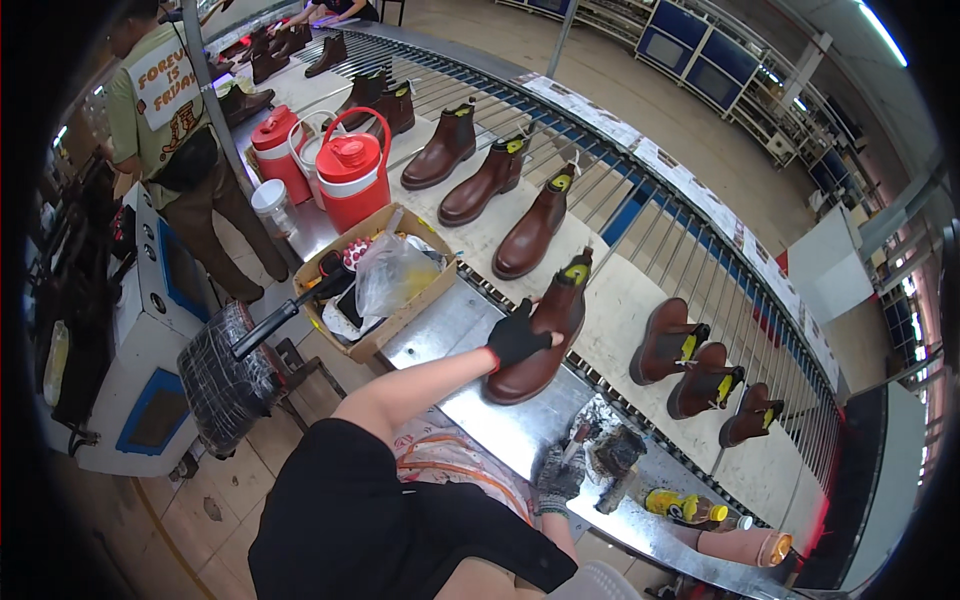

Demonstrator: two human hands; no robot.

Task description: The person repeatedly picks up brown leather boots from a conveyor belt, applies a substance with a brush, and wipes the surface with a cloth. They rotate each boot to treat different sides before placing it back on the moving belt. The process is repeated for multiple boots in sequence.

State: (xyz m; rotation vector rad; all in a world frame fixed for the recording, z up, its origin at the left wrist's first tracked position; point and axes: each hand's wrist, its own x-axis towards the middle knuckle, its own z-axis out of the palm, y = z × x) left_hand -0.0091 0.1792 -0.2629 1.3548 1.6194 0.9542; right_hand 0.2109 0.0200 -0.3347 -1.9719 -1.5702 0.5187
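My left hand (pixel 518 338), in a black glove with bare fingertips, grips a brown ankle boot (pixel 540 350) across its instep. The boot's toe points toward me over the metal bench edge, and its shaft with a yellow-green lining leans away. Lower right, my right hand (pixel 560 476) wears a stained grey knit glove and lies low over the bench. Its fingers look curled, with a short brownish piece showing at them; what it is I cannot make out. Close beside it are a blackened block (pixel 617 452) and a dirty dark cloth (pixel 596 415).
Brown boots (pixel 530 235) stand along the roller conveyor (pixel 640 200), and several more (pixel 665 340) lie to the right. A cardboard box (pixel 420 318) and red jugs (pixel 352 175) are at left. Bottles (pixel 685 506) lie at lower right. A person (pixel 170 130) stands far left.
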